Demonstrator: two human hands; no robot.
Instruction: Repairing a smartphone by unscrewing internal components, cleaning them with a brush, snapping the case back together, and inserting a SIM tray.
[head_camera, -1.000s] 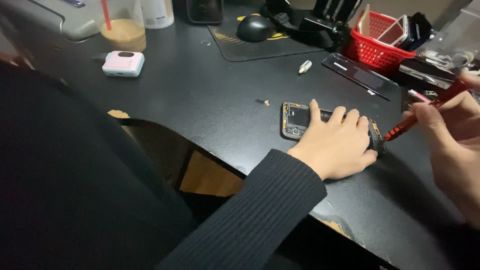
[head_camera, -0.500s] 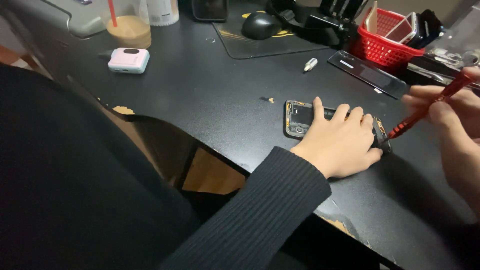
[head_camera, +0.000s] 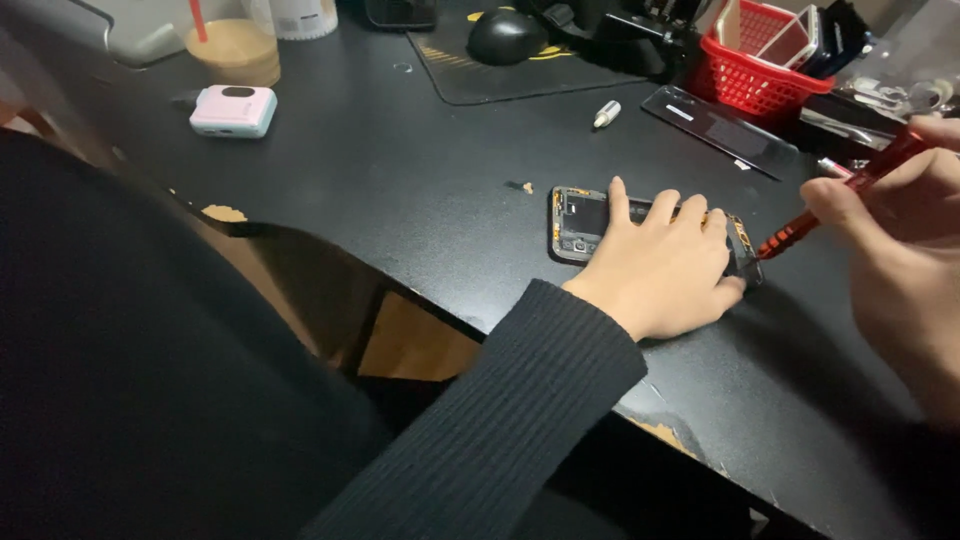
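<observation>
An opened phone with its insides showing lies flat on the black desk. My left hand rests palm down on it, fingers spread, pinning it to the desk and hiding most of it. My right hand grips a red screwdriver like a pen. The screwdriver slants down to the left, its tip at the phone's right end beside my left fingertips.
A small screw or bit lies left of the phone. Farther back are a silver bit, a dark flat panel, a red basket, a mouse on a mat, a pink-and-blue case and a drink cup.
The view has shifted slightly. My right hand with the screwdriver has moved up and a little right. My left hand stays flat on the phone.
</observation>
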